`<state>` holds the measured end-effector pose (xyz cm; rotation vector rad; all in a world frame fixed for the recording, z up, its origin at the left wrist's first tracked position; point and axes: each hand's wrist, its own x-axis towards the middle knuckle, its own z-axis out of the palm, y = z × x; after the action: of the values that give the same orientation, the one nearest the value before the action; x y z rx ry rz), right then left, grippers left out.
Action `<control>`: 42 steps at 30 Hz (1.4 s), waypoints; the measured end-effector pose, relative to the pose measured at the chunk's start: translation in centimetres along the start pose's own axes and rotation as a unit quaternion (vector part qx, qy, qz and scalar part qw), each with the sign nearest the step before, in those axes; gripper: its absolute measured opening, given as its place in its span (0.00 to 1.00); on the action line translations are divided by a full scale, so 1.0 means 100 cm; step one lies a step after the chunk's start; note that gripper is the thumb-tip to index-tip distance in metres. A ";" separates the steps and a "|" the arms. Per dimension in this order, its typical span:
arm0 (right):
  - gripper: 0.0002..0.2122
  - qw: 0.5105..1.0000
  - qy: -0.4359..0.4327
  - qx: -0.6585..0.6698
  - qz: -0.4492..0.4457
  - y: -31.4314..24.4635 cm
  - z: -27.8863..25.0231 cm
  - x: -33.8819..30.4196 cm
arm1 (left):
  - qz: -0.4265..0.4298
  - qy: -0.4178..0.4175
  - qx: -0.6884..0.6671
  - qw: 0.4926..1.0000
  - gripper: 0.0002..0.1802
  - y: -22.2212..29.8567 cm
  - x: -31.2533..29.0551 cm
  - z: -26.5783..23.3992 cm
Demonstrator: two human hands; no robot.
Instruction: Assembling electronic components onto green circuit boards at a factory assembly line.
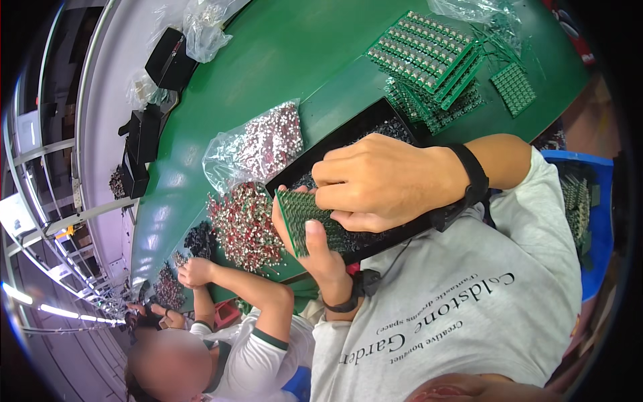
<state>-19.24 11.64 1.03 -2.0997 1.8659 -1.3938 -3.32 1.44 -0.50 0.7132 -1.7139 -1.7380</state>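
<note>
Here a small green circuit board [305,221] sits upright between the person's two hands, held over the near edge of a shallow black tray [348,137] of small dark parts. The left hand [315,248] grips the board from below, thumb pressed flat on its studded face and fingers closed behind it. The right hand [375,181] curls over the board's top edge, its fingers [335,201] bent down and pinched onto the face; whether they hold a part between them cannot be told, since the tips are hidden against the board.

Judging by this, the step in hand is working parts on the board's face while the left hand steadies it. The next move seems to call for a firm hold from the left hand and fine, precise work at the right fingertips.

Just beyond the fingers lies the tray, and past it the green bench [301,60]. Left of the fingers is a loose heap of red and silver components [244,224], with a clear bag of the same [264,144] above it. Farther off, beyond the right wrist, stand stacked populated boards [429,57]. Below the left hand, a co-worker's hand [194,271] rests on the bench.
</note>
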 end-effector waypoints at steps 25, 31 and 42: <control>0.10 0.994 0.039 0.100 0.007 -0.015 0.013 -0.006 | 0.161 0.035 -0.142 0.976 0.57 0.006 -0.003 0.028; 0.09 0.992 0.057 0.108 0.004 -0.014 0.014 -0.003 | 0.184 0.037 -0.120 0.975 0.56 0.003 -0.003 0.026; 0.08 0.991 0.079 0.106 0.012 -0.005 -0.004 -0.001 | 0.182 -0.073 -0.318 0.928 0.51 -0.005 0.005 0.007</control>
<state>-19.11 12.05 1.49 -1.9117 1.6961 -1.7124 -4.15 1.55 -0.99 -0.0242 -1.1473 -1.9363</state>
